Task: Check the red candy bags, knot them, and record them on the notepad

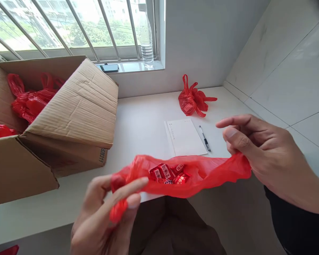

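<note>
The left hand (98, 219) is curling around the gathered left end of a red bag (175, 191), with its index finger pointing along the mouth. The right hand (266, 148) is gripping the bag's other end in its folded lower fingers, while its thumb and index finger are standing a little apart. The bag is stretching between them over the counter's near edge, partly above the lap (180, 230), and its mouth is gaping around some small red packets (166, 173). For a good hold, both ends should be staying level and evenly taut, since a dipping side could be tipping the packets toward the lap; the thin plastic is probably calling for a gentle pull.

Beyond the bag, a notebook (186, 136) is lying close behind the rim, with a pen (204, 138) just beside it. To the left, a cardboard box (79, 106) is pushing a slanting flap over the counter (143, 117), so room for moving is running between flap and notebook. Farther back, knotted red bags (190, 101) are sitting near the wall, and a bottle (146, 42) is standing on the windowsill (130, 67).
</note>
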`<state>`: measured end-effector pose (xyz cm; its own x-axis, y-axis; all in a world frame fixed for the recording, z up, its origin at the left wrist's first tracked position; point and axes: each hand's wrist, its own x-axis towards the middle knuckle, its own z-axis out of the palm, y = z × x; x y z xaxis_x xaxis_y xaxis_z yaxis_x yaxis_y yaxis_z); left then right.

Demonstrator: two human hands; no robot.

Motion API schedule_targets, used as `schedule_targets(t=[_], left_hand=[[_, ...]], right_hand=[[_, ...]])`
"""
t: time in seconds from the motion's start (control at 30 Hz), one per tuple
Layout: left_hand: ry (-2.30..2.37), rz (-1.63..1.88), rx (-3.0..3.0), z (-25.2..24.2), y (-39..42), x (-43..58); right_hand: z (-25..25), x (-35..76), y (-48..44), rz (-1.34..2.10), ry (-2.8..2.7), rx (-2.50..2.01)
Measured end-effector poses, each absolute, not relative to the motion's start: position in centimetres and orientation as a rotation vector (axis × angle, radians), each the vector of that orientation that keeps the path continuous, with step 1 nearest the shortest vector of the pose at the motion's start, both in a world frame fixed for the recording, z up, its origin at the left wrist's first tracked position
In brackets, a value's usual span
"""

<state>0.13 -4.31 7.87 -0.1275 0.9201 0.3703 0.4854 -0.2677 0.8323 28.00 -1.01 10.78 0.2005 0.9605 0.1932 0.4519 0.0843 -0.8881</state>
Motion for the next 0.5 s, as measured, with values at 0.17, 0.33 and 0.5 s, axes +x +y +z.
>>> schedule_targets(t=[0.17, 0.33, 0.5], left_hand=[[1.708, 1.295, 2.029, 9.0, -2.3, -0.7], [1.373, 1.391, 1.808, 10.3, -1.4, 0.6], [1.112, 0.960, 1.256, 10.5, -1.5, 3.3]], right_hand=[[11.7, 26.5, -0.4, 0.765, -1.355, -1.258], [12.3, 24.8, -0.4, 0.786, -1.520, -1.120], [12.5, 22.7, -0.6, 0.738, -1.639, -0.995]])
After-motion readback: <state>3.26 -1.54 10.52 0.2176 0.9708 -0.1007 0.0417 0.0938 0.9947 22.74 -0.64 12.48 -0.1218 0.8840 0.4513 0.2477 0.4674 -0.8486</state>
